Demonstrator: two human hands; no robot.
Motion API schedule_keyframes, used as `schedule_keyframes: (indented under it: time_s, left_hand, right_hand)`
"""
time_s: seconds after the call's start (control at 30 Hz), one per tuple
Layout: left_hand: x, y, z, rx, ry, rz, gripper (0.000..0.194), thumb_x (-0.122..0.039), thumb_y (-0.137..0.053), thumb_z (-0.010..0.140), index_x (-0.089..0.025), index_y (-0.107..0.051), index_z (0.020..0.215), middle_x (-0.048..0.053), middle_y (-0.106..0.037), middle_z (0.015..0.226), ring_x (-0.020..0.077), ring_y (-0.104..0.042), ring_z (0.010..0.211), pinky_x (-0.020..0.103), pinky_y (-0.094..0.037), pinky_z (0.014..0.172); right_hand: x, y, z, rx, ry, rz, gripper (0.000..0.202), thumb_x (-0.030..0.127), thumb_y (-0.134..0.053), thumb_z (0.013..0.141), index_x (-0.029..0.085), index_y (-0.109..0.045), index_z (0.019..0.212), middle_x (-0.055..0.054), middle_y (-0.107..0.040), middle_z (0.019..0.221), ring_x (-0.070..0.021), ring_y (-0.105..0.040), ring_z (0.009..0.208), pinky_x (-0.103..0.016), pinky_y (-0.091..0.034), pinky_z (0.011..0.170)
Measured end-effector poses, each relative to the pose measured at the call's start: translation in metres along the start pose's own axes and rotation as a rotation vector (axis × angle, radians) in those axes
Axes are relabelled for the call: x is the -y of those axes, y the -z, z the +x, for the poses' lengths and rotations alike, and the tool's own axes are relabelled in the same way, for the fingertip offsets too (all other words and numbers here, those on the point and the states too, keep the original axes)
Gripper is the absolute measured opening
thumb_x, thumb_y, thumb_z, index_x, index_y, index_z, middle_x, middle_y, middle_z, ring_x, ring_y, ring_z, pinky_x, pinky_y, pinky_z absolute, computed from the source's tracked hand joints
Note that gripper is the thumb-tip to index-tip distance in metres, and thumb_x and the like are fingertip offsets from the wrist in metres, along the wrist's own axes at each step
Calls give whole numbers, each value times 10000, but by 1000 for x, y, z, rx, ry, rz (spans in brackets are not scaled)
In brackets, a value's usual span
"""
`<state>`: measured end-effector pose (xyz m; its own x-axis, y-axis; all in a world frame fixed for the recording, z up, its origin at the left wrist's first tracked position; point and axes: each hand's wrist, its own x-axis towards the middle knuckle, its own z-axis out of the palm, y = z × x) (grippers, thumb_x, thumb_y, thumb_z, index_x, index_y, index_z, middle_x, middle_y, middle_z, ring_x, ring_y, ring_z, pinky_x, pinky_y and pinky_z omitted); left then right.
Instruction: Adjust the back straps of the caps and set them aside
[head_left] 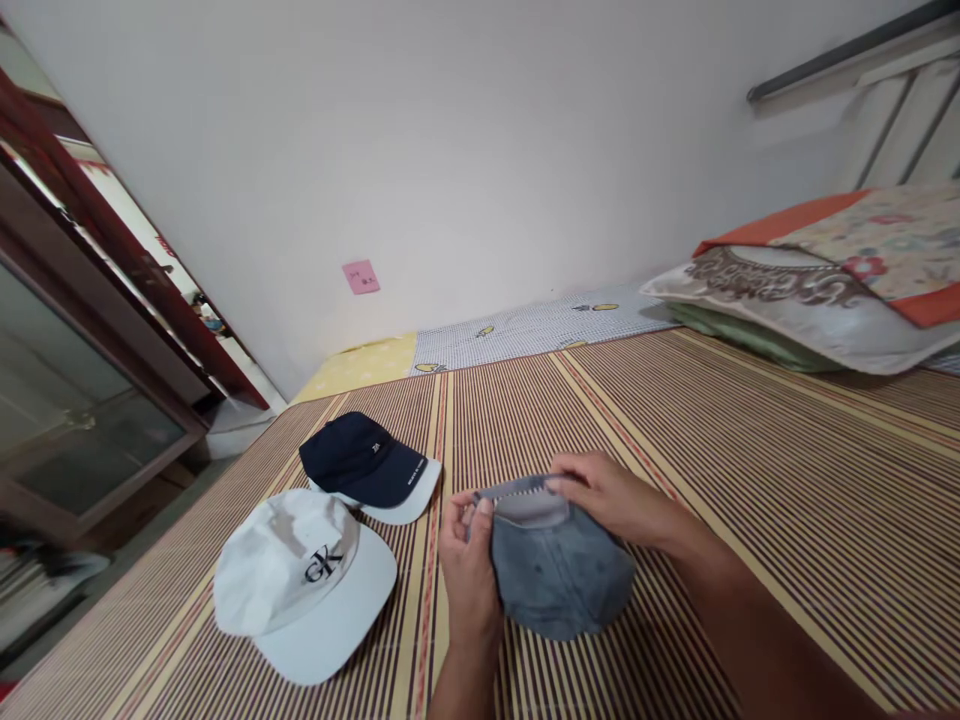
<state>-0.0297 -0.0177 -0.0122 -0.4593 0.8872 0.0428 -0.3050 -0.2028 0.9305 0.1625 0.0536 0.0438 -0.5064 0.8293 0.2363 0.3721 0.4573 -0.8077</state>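
both hands work on a faded grey-blue denim baseball cap (pixel 559 570) that lies on the striped woven bamboo mat (pixel 750 450), with its back opening turned away from the person. the left hand (pixel 469 560) pinches the near end of the cap's thin grey adjuster strap (pixel 517 488) between thumb and fingertips, while the right hand (pixel 615 498) grips the strap's other end at the rim, so both hands are closed on the cap rather than free.

left of the denim cap, well apart from it, sits a white cotton cap with dark stitched letters (pixel 304 585). beyond that one, and also left of the denim cap, lies a navy cap with a white brim (pixel 371 467); the two just about touch. far to the right of the denim cap, stacked patterned pillows (pixel 817 290) rest against the wall.

as a judgement: the strap looks narrow and the pinch is only at the fingertips, so it could slip out of the left hand. a pull from both ends could also drag the soft crown across the mat or crumple it, since nothing pins the cap down.
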Motion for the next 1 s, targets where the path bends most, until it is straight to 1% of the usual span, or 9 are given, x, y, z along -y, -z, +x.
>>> schedule_keyframes:
  time_s: [0.1, 0.2, 0.3, 0.43, 0.5, 0.6, 0.7, 0.83, 1.0]
  left_hand:
    - [2, 5, 9, -81, 45, -53, 488, -570, -831, 773, -207, -587, 989, -95, -563, 681, 78, -527, 569, 190, -439, 572]
    - [2, 6, 12, 53, 66, -7, 593, -598, -800, 796, -193, -594, 1176, -40, -645, 779, 118, -611, 656, 228, -488, 638]
    - [2, 5, 8, 305, 3, 89, 951, -594, -833, 754, -219, -394, 1509, 88, -722, 1113, 236, -708, 986, 334, -550, 849]
    - [13, 1, 1, 471, 19, 389, 1363, -363, -987, 552, -251, -187, 1650, 217, -454, 1607, 389, -450, 1471, 541, -382, 1192]
    - [21, -1, -3, 503, -37, 530, 1213, -223, -942, 583, -259, -319, 1623, 192, -472, 1609, 399, -424, 1491, 579, -335, 1224]
    - [25, -6, -9, 564, -176, 563, 604, -144, -707, 782, -253, -657, 1374, 121, -667, 1429, 340, -532, 1408, 542, -377, 1209]
    - [17, -9, -11, 547, -94, 469, 262, -196, -543, 883, -213, -770, 1013, 84, -787, 1084, 274, -707, 1107, 454, -531, 1052]
    - [7, -8, -6, 397, 132, 309, 261, -420, -591, 881, -175, -671, 838, 22, -694, 740, 172, -644, 540, 307, -558, 562]
    - [0, -1, 5, 238, 94, 212, 310, -491, -638, 877, -186, -647, 823, -36, -569, 572, 126, -534, 454, 237, -470, 464]
  right_hand:
    - [-12, 10, 3, -220, -81, 119, 313, 441, -536, 941, 230, -528, 709, 49, -483, 582, -138, -460, 539, -277, -329, 533]
    - [-18, 12, 6, -307, -139, 342, 389, 595, -585, 899, 224, -608, 785, 59, -507, 524, -131, -481, 473, -261, -359, 487]
    - [-19, 11, 9, -464, -170, 554, 417, 624, -731, 795, 212, -664, 802, 43, -560, 568, -118, -511, 488, -238, -383, 465]
    - [-17, 14, 8, -591, -135, 860, 360, 546, -859, 731, 238, -705, 836, -13, -691, 742, -169, -655, 654, -266, -542, 539]
    - [-13, 16, 5, -571, -109, 962, 324, 501, -876, 736, 251, -732, 885, -20, -726, 829, -192, -711, 778, -285, -612, 648]
    - [-3, 17, 1, -524, -82, 1086, 259, 425, -886, 756, 258, -759, 909, 0, -745, 902, -157, -725, 832, -248, -632, 739]
    - [5, 21, -2, -553, -29, 1170, 222, 368, -895, 745, 255, -778, 896, 9, -765, 922, -129, -724, 822, -223, -625, 783]
    - [1, 29, -5, -589, -31, 1038, 393, 415, -859, 773, 268, -769, 1126, -48, -801, 1116, -204, -749, 1033, -325, -602, 956]
    - [-18, 23, 1, -402, -121, 551, 479, 583, -753, 851, 252, -731, 1196, -112, -787, 1190, -306, -709, 1180, -526, -522, 1078]
